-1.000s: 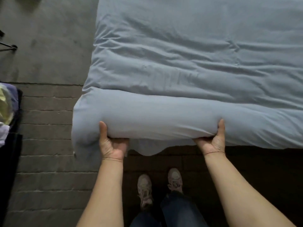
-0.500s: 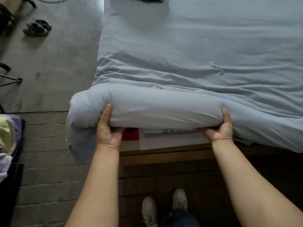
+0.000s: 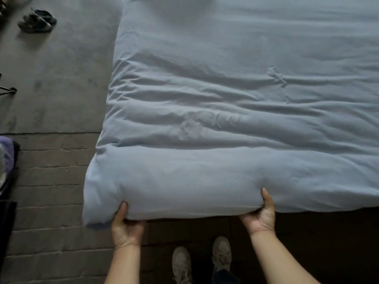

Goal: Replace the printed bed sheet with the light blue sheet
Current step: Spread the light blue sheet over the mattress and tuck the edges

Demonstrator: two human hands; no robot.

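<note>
Over the brick floor (image 3: 53, 177), both hands, left hand (image 3: 126, 227) and right hand (image 3: 260, 216), clamp the mattress edge (image 3: 184, 206), tucking the light blue sheet (image 3: 225, 99) underneath.

Matt, creased cloth sheet (image 3: 225, 99); rough brick floor (image 3: 51, 181).

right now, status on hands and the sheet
Left hand and right hand gripping near mattress edge. Light blue cotton sheet covers it, wrinkled. Nothing in the way.
</note>
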